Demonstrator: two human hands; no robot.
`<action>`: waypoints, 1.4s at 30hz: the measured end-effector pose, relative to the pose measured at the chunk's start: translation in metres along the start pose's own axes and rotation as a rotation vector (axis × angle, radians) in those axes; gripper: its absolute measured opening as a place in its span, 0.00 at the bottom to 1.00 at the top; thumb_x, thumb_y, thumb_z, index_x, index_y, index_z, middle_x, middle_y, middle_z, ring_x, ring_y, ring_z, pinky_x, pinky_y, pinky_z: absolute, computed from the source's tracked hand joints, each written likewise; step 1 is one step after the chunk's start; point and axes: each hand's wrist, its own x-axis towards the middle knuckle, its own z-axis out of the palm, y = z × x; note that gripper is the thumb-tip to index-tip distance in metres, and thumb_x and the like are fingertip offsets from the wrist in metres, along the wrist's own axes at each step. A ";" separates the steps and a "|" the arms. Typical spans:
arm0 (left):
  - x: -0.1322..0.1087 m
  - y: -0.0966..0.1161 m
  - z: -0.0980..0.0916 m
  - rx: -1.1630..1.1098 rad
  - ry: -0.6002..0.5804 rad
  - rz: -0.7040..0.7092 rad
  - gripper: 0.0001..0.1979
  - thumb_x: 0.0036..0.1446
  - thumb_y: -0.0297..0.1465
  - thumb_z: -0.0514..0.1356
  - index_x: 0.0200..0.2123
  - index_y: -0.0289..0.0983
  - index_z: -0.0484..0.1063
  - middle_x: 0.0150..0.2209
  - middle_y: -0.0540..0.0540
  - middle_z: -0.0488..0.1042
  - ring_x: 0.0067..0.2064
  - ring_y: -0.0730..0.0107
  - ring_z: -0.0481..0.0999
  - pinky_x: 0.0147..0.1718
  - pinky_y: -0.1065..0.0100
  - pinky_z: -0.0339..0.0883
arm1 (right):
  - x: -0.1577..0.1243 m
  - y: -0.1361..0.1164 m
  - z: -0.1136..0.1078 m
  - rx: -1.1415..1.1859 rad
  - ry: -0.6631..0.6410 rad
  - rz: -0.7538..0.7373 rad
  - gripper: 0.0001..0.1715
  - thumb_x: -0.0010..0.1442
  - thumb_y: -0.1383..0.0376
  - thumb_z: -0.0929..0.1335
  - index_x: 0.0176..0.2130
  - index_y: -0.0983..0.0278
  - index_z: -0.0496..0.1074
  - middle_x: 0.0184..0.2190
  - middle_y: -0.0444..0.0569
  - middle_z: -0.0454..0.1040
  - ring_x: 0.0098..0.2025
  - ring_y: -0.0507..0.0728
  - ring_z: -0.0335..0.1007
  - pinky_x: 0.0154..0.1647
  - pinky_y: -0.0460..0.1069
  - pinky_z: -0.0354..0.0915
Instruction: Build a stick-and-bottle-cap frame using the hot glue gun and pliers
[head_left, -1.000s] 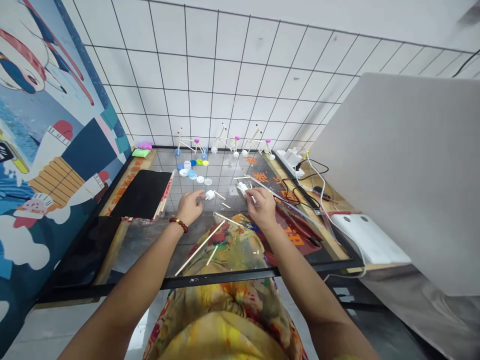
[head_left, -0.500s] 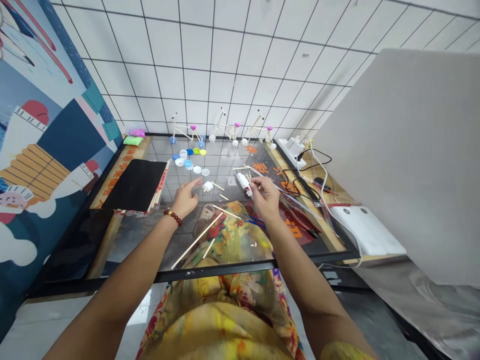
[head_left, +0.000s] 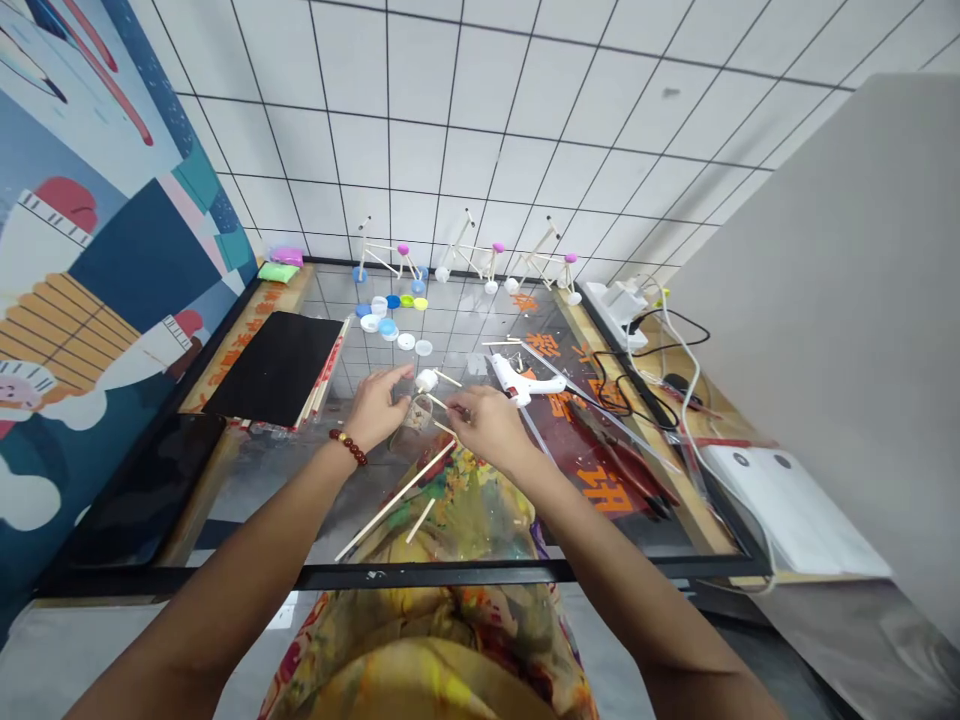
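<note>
Bottle caps [head_left: 406, 342] beyond both hands [head_left: 377, 408] [head_left: 486, 425]

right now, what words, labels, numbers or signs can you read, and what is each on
"彩": orange character on the right of the tabletop
Other orange characters there: too blurred or partly covered
Orange lettering on the left wooden border: too slanted and blurred
Red print beside the black sheet: too small
No readable brand or number
</note>
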 end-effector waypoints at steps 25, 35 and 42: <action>0.022 0.001 -0.011 0.218 -0.190 0.345 0.08 0.51 0.25 0.65 0.37 0.38 0.77 0.41 0.45 0.76 0.43 0.66 0.76 0.44 0.66 0.68 | 0.005 0.012 0.019 0.063 0.006 -0.016 0.10 0.64 0.66 0.66 0.41 0.58 0.78 0.36 0.47 0.77 0.40 0.57 0.67 0.39 0.51 0.52; 0.021 0.002 -0.008 0.276 -0.130 0.408 0.06 0.52 0.26 0.66 0.36 0.37 0.77 0.38 0.46 0.75 0.40 0.69 0.76 0.40 0.69 0.69 | 0.004 0.013 0.020 0.057 0.026 -0.040 0.10 0.64 0.66 0.66 0.42 0.58 0.77 0.37 0.47 0.76 0.40 0.57 0.67 0.39 0.51 0.52; 0.019 -0.001 -0.008 0.280 -0.143 0.385 0.07 0.53 0.26 0.66 0.37 0.38 0.76 0.39 0.46 0.78 0.41 0.67 0.78 0.41 0.68 0.70 | 0.004 0.009 0.021 0.031 0.026 -0.042 0.10 0.64 0.65 0.66 0.42 0.58 0.77 0.36 0.48 0.77 0.40 0.57 0.66 0.39 0.52 0.51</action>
